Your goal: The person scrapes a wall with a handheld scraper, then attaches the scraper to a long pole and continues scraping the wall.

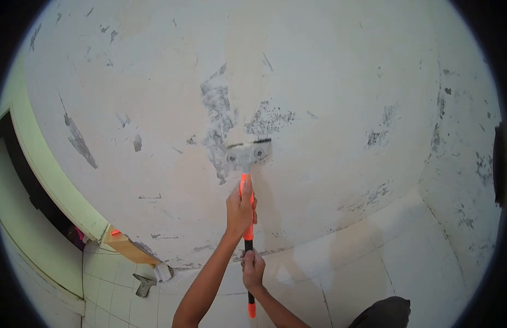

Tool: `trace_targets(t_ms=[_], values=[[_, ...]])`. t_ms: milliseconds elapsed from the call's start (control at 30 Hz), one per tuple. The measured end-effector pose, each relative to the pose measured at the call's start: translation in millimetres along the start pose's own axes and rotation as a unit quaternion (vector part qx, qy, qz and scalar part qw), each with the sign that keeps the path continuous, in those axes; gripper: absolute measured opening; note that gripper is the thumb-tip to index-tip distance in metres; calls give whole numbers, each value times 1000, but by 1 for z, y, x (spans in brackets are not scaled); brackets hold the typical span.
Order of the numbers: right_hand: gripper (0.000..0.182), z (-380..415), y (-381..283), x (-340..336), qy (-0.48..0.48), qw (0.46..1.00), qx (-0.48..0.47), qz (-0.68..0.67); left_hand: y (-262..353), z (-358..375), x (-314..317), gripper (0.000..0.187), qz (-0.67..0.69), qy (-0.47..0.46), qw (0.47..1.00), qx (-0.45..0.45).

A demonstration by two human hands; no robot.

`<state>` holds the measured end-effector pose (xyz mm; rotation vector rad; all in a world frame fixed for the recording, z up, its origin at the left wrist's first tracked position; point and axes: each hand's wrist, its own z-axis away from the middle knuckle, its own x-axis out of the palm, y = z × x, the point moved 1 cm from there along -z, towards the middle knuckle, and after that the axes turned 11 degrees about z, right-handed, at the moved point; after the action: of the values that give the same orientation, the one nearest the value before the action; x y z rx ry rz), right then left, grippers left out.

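Both my hands grip one long-handled scraper (246,188) with an orange and black handle and a wide, dusty metal head. My left hand (241,210) is wrapped round the orange upper handle, just below the head. Lower down, my right hand (253,269) closes round the black part, with the orange butt end sticking out beneath it. The scraper's blade edge is up against, or very close to, the pale wall (324,180). Grey patches of bared surface (216,117) show above and to the left of the head.
At the lower left a wooden board (130,249) lies at the wall's foot with a small orange item on it. Nearby on the tiled floor (114,298) is a putty knife (144,285). A door frame (51,180) stands at left; a dark rounded shape (383,314) shows bottom right.
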<state>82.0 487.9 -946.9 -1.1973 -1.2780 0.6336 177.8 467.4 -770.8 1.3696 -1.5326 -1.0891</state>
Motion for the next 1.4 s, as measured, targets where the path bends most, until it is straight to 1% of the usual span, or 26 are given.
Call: trace_targets(t_ms=[167,233,333,400,467,533,600,633,667,733,767,833,900,967,1033,1100,1167,1233,1300,1400], values=[[35,-4,-6,2,3,1000,-3,3,6,-3,1,51,-5,5,1000,23],[35,2,1,0,11,1000,-10,13,-4,3,-1,51,-5,8,1000,21],[35,2,-6,-8,27,999,-6,39,-1,4,5,51,0,12,1000,14],[36,-4,-6,-16,28,996,-4,88,-2,2,7,51,3,13,1000,6],[35,-8,-18,-16,18,997,4,74,10,-5,13,50,23,12,999,31],[35,-10,-22,-18,14,997,11,79,8,-2,12,50,23,19,999,29],[35,-4,-12,-17,21,997,17,75,4,0,11,50,20,20,999,31],[35,0,-5,-16,29,997,27,70,0,4,10,50,22,20,999,18],[35,0,-4,-14,29,997,24,69,1,5,11,51,24,21,999,5],[32,2,1,-11,9,1000,-3,14,5,0,9,51,16,16,1000,9],[32,-1,-11,-9,10,1000,-1,12,9,-1,8,51,9,13,1000,8],[36,-7,-29,-6,7,998,16,56,21,-7,9,51,16,8,1000,12],[36,-5,-27,-3,8,999,20,49,23,-8,8,52,25,5,999,23],[37,-5,-22,-2,11,999,17,39,14,-5,6,52,7,19,999,25],[38,1,-11,-5,13,997,26,67,6,1,2,52,5,20,999,24],[38,-3,-15,-3,9,998,13,66,11,-2,1,52,3,18,1000,21],[38,-4,-22,0,5,998,10,69,18,-11,-3,52,19,-10,999,30],[38,-10,-35,7,5,998,-6,67,27,-15,-2,52,21,-9,999,26],[38,-10,-26,11,11,998,-1,66,29,-15,-1,52,29,-7,999,29],[37,0,-16,5,20,997,5,72,15,-7,-4,53,12,-6,999,35]])
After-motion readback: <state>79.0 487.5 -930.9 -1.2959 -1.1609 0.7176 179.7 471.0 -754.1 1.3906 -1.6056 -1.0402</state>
